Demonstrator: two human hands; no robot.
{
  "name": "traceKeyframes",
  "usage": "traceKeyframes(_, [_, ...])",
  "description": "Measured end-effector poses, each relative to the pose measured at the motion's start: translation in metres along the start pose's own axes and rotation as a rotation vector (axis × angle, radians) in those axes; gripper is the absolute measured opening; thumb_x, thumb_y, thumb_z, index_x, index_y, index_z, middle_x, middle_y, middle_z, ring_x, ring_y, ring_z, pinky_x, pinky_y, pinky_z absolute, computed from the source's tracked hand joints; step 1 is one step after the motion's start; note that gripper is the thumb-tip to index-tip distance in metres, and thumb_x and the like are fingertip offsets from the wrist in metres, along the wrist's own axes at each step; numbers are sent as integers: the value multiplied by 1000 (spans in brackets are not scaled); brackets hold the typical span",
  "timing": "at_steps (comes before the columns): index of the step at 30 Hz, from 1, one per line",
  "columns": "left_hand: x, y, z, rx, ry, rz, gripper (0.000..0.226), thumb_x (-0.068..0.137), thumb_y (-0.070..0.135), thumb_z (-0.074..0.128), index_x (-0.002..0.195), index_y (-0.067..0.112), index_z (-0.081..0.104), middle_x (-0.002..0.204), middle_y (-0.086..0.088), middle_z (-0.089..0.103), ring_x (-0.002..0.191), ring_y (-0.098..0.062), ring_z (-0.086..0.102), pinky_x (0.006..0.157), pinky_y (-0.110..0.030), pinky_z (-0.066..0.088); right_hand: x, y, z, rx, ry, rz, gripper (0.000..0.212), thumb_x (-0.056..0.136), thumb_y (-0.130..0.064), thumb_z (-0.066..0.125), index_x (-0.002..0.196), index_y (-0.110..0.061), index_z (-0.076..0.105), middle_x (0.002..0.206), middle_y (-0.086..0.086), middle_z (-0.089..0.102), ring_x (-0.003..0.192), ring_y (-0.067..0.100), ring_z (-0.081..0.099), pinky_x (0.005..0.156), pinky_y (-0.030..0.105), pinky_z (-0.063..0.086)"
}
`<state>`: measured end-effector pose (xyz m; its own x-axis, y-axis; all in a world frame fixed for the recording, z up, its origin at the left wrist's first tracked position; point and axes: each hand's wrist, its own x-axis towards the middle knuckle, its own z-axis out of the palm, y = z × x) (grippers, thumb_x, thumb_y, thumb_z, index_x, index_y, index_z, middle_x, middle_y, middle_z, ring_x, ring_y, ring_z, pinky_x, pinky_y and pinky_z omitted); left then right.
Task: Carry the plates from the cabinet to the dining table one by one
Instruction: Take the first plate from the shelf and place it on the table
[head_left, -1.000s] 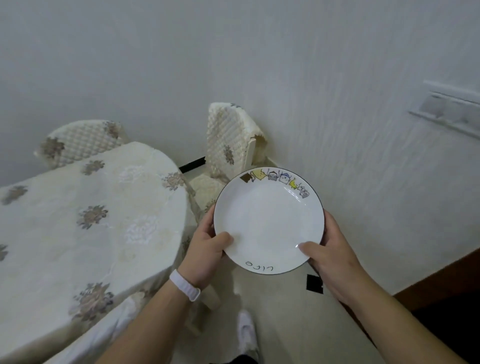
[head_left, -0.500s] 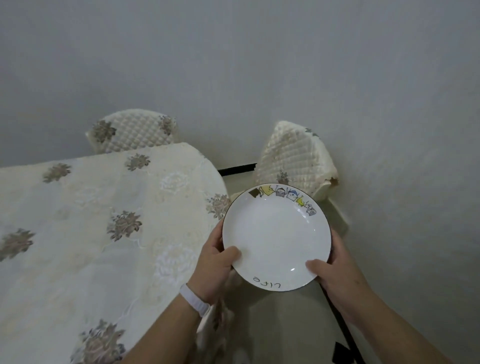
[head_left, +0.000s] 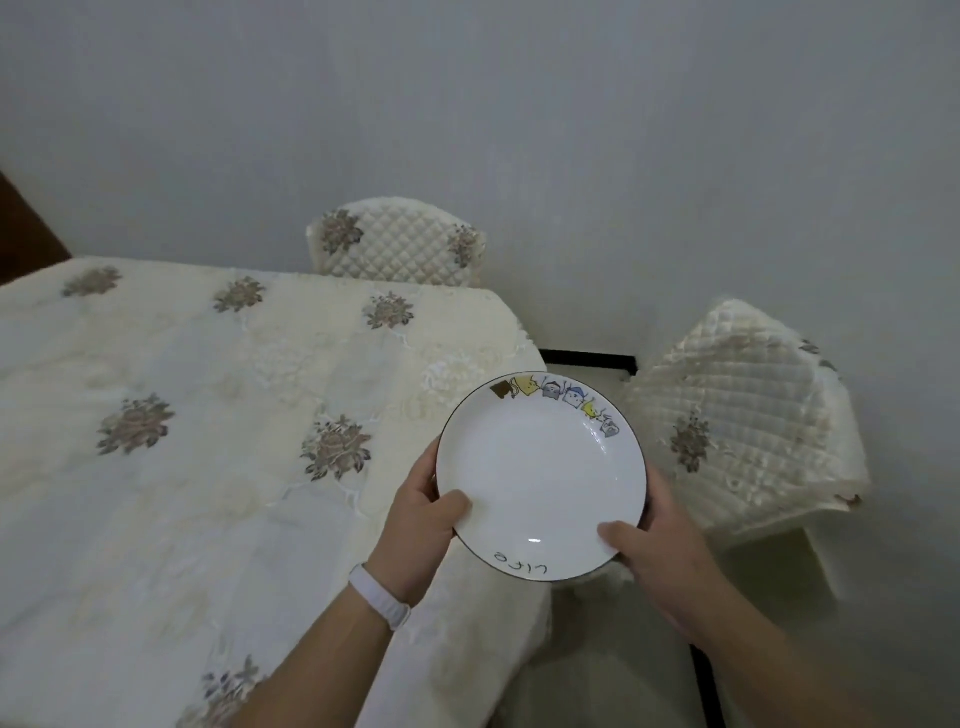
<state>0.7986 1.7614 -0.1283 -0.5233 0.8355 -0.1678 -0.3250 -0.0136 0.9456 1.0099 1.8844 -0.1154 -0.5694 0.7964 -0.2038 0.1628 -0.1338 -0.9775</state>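
Both hands, left hand (head_left: 415, 525) and right hand (head_left: 657, 540), clasp the plate (head_left: 540, 473) level above the dining table (head_left: 208, 467) corner.

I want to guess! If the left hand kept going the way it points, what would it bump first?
Probably nothing soon. The left hand points toward the tablecloth's far corner; beyond stands a chair. Depth is unclear.

The surface (head_left: 156, 493) is covered by a cream embroidered tablecloth (head_left: 249, 364) patterned with brownish flower motifs, which is draped over its rounded edge toward 3 o'clock. Nothing else is seen lying on it.
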Motion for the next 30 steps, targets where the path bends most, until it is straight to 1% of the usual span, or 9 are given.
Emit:
traceKeyframes(5, [15, 0, -21, -1, 139, 3, 70, 69, 1, 50, 114, 53, 63, 114, 9, 71, 94, -13, 70, 65, -27, 55, 55, 2, 20, -5, -158, 46, 69, 66, -3, 59, 115, -52, 57, 112, -8, 71, 100, 16, 68, 67, 32, 57])
traceKeyframes(10, [38, -11, -36, -4, 304, 16, 71, 71, 1, 52, 124, 48, 59, 119, 4, 70, 102, -19, 69, 69, -31, 56, 117, 11, 33, -89, -323, 59, 70, 68, -5, 60, 118, -54, 54, 110, -12, 71, 94, 8, 69, 63, 23, 56])
traceKeyframes(12, [53, -15, -36, -21, 389, 6, 71, 69, 2, 53, 125, 46, 59, 118, 1, 70, 100, -22, 69, 68, -32, 55, 147, 13, 34, -116, -399, 77, 70, 68, -7, 61, 117, -57, 52, 107, -15, 71, 90, 9, 69, 63, 28, 58])
traceKeyframes(14, [67, -18, -31, -32, 458, -12, 72, 68, 1, 53, 128, 42, 58, 116, -1, 71, 98, -22, 69, 67, -33, 55, 175, 14, 33, -153, -450, 99, 70, 68, -11, 62, 118, -58, 48, 106, -20, 69, 92, 5, 68, 71, 33, 60])
traceKeyframes(17, [90, -19, -19, -29, 549, -34, 74, 67, 0, 54, 126, 45, 58, 114, -1, 72, 96, -23, 70, 66, -34, 56, 220, 17, 26, -167, -557, 157, 72, 68, -14, 63, 121, -59, 45, 108, -24, 67, 99, 1, 65, 78, 27, 57])
traceKeyframes(20, [110, -24, -9, -16, 623, -56, 75, 67, 0, 55, 123, 50, 58, 114, 1, 71, 97, -23, 70, 67, -35, 57, 259, 18, 23, -210, -648, 169, 72, 69, -16, 64, 118, -63, 42, 107, -30, 63, 101, -6, 61, 75, 15, 53])
traceKeyframes(22, [120, -28, -4, -26, 675, -83, 76, 68, 0, 55, 124, 51, 56, 115, 1, 71, 97, -24, 69, 68, -36, 57, 280, 21, 23, -228, -705, 175, 71, 70, -18, 64, 120, -62, 39, 107, -34, 61, 101, -9, 59, 73, 11, 51])
traceKeyframes(27, [134, -40, 0, -37, 793, -138, 76, 67, 0, 53, 123, 51, 57, 116, 7, 70, 99, -20, 69, 69, -34, 57, 314, 34, 29, -278, -814, 223, 77, 69, -20, 65, 126, -62, 36, 108, -36, 60, 102, -9, 58, 71, 17, 54])
traceKeyframes(30, [141, -52, -2, -64, 848, -171, 75, 72, -5, 54, 124, 49, 58, 117, 7, 70, 99, -21, 69, 69, -36, 57, 328, 41, 35, -284, -836, 244, 79, 68, -16, 65, 133, -53, 37, 114, -24, 61, 107, 3, 61, 78, 30, 58])
